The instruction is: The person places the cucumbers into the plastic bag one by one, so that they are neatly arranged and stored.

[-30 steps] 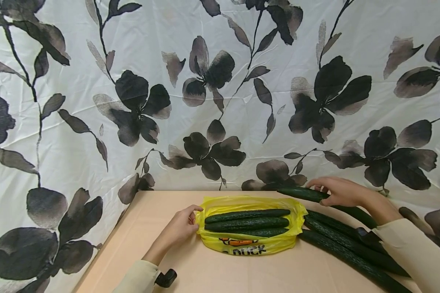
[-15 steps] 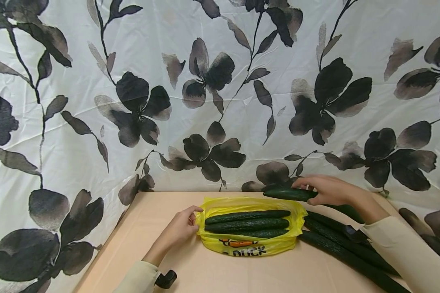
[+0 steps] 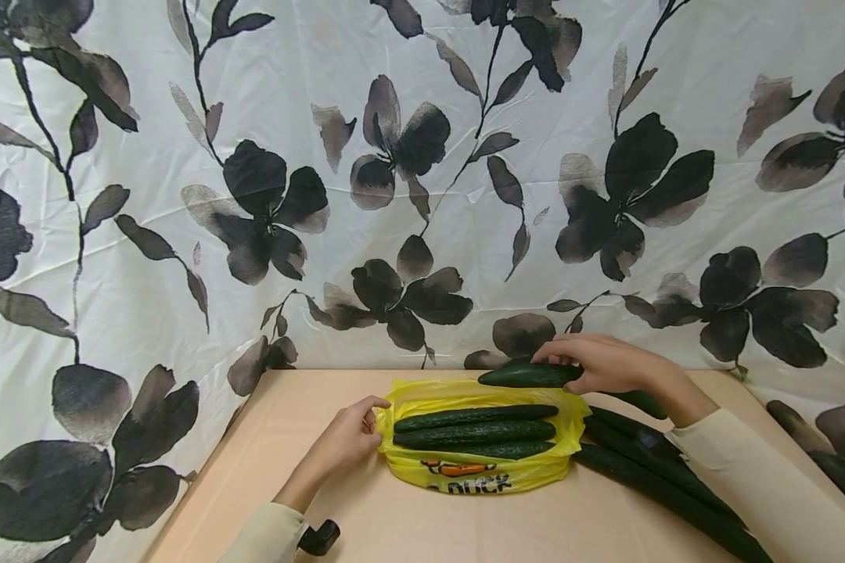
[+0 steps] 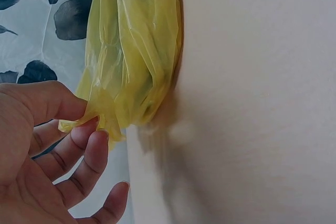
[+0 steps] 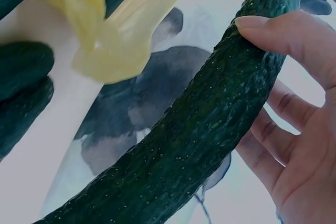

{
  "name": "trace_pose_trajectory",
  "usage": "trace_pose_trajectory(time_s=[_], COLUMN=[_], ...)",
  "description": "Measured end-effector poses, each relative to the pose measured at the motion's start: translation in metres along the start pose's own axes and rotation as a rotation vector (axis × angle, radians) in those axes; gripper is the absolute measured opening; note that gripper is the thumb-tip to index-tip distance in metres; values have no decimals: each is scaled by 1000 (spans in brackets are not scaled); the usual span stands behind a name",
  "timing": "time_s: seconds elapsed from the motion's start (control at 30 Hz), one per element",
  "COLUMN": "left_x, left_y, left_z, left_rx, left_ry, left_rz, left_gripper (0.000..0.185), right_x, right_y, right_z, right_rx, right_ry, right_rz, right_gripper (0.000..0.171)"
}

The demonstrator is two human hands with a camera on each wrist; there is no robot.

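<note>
My left hand (image 3: 352, 430) pinches the left edge of a yellow plastic bag (image 3: 458, 473) between thumb and fingertips; the left wrist view shows the gathered film (image 4: 134, 51) in that pinch. Inside the open bag, 3 dark green cucumbers (image 3: 475, 432) lie side by side. My right hand (image 3: 616, 363) grips another cucumber (image 3: 521, 375), held behind the bag's far right rim with its left end pointing over the back edge. Up close in the right wrist view, the bumpy, slightly curved cucumber (image 5: 194, 119) sits between thumb and fingers.
Several more cucumbers (image 3: 665, 489) lie slantwise on the table (image 3: 366, 516) to the right of the bag, partly under my right sleeve (image 3: 767, 469). A floral cloth (image 3: 422, 219) hangs upright right behind the table's back edge.
My right hand has moved left with its cucumber, bringing the cucumber's end over the back of the bag. The left hand and the bag stay put.
</note>
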State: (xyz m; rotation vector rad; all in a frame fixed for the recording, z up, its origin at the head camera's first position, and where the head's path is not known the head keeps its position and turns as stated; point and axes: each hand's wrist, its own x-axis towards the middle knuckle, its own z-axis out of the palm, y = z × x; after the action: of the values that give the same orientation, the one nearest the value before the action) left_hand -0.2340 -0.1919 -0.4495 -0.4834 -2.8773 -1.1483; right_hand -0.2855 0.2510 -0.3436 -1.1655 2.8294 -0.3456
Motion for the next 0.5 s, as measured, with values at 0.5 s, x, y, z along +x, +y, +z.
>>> trace_pose_trajectory(time_s=[0.5], left_x=[0], left_y=[-1], left_z=[0], left_rx=[22], left_ry=[5], left_rz=[22], left_gripper=[49], right_x=[30], right_y=[-32], right_z=[-3], right_rx=[56], right_ry=[-16], right_rz=[-102], right_gripper=[55])
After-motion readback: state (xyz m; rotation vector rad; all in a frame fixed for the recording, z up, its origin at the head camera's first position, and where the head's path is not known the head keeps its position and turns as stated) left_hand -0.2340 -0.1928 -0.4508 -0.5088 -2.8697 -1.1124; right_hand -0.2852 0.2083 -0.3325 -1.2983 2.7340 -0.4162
